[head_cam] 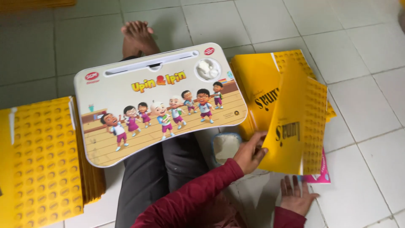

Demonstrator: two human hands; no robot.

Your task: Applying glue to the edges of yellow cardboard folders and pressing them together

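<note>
Nearest the camera: right hand (298,195) lies flat on the white tiled floor (363,126), palm down, fingers spread wide, holding nothing. Its fingertips sit just under the bottom edge of the folded yellow paper sheet with a dotted side panel and dark lettering (295,131). A flat pink paper piece (321,173) pokes out from beneath that sheet, just beside the right fingers.

Left hand (249,153), dark red sleeve, grips the left edge of the same yellow sheet, fingers closed on it. Sheet stands tilted up off the floor, dotted panel on its right side.

Just left of the left hand: small white rectangular tub with pale blue rim (225,147), on the floor, touching the person's dark grey trouser leg.

On the lap: white plastic lap desk with rounded corners and a cartoon print of 7 children on a wooden floor (160,103). 2 red oval labels, 1 at each top corner. Long slot along the top edge, round recess at top right with something white crumpled in it.

Left side: tall stack of yellow dotted paper sheets (42,160), well apart from both hands.

Behind the held sheet: second stack of yellow printed sheets (257,80), lying flat, just beside the desk's right edge.

Farthest: bare foot (138,36) beyond the desk's top edge.
</note>
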